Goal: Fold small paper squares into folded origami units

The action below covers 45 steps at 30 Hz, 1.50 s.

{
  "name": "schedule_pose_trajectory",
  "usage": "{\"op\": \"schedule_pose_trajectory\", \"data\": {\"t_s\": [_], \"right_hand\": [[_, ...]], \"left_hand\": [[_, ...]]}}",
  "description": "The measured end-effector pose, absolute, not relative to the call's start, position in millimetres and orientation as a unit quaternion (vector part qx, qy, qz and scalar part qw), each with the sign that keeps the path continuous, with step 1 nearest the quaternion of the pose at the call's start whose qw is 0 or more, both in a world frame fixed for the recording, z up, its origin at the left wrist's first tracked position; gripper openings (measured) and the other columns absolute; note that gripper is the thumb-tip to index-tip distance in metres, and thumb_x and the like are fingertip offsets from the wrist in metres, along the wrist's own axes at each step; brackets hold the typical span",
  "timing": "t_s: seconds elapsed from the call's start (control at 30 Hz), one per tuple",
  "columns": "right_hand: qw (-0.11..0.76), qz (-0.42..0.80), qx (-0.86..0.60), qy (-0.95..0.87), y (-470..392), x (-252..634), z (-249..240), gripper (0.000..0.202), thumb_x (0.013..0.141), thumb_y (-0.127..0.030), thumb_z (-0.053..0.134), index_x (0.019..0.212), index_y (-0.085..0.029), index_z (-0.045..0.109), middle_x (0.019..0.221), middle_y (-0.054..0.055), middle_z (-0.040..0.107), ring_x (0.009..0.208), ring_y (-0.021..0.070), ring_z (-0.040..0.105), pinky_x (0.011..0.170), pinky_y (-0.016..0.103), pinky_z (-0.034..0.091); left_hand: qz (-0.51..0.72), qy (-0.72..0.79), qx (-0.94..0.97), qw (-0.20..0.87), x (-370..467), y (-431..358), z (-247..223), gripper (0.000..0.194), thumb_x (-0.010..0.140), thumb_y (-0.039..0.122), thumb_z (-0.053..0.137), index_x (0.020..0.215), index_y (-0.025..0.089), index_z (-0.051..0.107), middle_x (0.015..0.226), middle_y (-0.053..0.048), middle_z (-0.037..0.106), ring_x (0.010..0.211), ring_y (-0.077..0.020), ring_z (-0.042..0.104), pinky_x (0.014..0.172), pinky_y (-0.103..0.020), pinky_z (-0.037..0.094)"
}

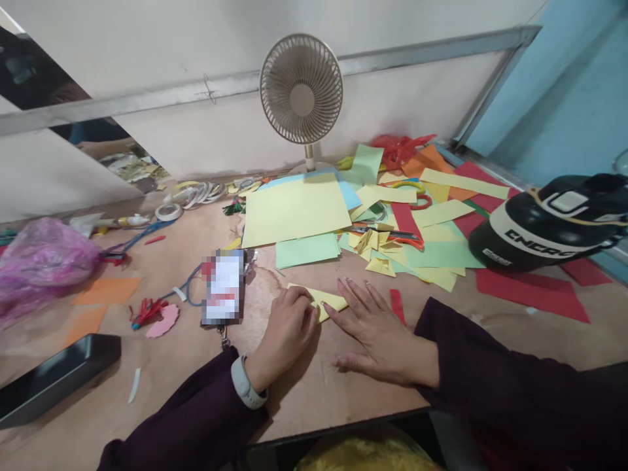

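Observation:
A small folded piece of yellow paper (330, 301) lies on the wooden table (314, 399) between my hands. My left hand (288, 327), with a pale watch on its wrist, has its fingers bent and pressed together on the paper's left end. With fingers spread, my right hand (373, 330) lies nearly flat, its fingertips at the paper's right end. Behind them are a green paper stack (308, 251) and a large yellow sheet (297, 209). A red paper strip (397, 306) sits just beyond my right hand.
A fan (301, 98) stands at the back. Coloured papers, scissors (392, 230) and a dark bottle (544, 222) are on the right. Leftward lie an ID card (223, 288), tape rolls (168, 212), a pink plastic bag (49, 261) and a black case (61, 376).

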State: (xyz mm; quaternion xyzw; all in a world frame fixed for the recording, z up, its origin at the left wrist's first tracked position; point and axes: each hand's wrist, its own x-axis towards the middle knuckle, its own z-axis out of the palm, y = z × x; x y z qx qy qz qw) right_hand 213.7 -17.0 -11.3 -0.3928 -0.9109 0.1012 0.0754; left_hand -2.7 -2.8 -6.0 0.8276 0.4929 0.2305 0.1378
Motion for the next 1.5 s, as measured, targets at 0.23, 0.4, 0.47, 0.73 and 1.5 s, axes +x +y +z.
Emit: {"op": "schedule_pose_trajectory", "data": {"t_s": [0.23,0.4,0.47,0.73,1.5], "right_hand": [[0.064,0.111,-0.401,-0.907,-16.1,224.9,-4.2,0.084,0.085,-0.077,0.038,0.153,-0.029,0.027,0.160,0.022,0.013,0.147,0.0441,0.008,0.111,0.068,0.014],[0.057,0.106,-0.392,-0.912,-14.8,227.2,-8.3,0.086,0.083,-0.080,0.037,0.153,-0.030,0.027,0.161,0.020,0.012,0.147,0.0443,0.007,0.110,0.068,0.012],[0.054,0.102,-0.390,-0.914,-13.3,226.8,-10.9,0.087,0.083,-0.080,0.037,0.153,-0.029,0.027,0.161,0.021,0.013,0.146,0.0445,0.009,0.110,0.068,0.014],[0.078,0.055,-0.383,-0.919,-11.6,227.7,-12.0,0.086,0.083,-0.080,0.039,0.152,-0.029,0.028,0.162,0.016,0.012,0.147,0.0408,0.011,0.112,0.065,0.012],[0.071,0.047,-0.396,-0.914,-10.6,227.5,-10.7,0.088,0.083,-0.080,0.037,0.151,-0.024,0.033,0.159,0.018,0.024,0.146,0.0402,0.016,0.113,0.062,0.011]], "left_hand": [[0.218,0.503,0.826,0.132,-2.6,-2.8,-5.6,0.018,0.093,0.018,0.049,0.076,0.017,0.055,0.098,-0.009,0.057,0.091,-0.0233,0.054,0.082,-0.041,0.047],[0.206,0.501,0.830,0.131,-3.0,-2.3,-4.9,0.018,0.094,0.019,0.047,0.078,0.017,0.054,0.099,-0.009,0.057,0.090,-0.0226,0.054,0.083,-0.041,0.047],[0.204,0.501,0.831,0.127,-3.0,-2.1,-5.4,0.018,0.094,0.018,0.047,0.077,0.017,0.053,0.099,-0.009,0.057,0.090,-0.0226,0.054,0.082,-0.041,0.047],[0.224,0.491,0.835,0.107,-3.5,-2.4,-9.3,0.018,0.093,0.013,0.045,0.077,0.018,0.052,0.098,-0.008,0.058,0.092,-0.0219,0.055,0.083,-0.040,0.049],[0.209,0.497,0.835,0.107,-4.1,-1.4,-9.6,0.018,0.092,0.012,0.046,0.076,0.018,0.053,0.097,-0.009,0.058,0.092,-0.0224,0.055,0.085,-0.041,0.050]]}}
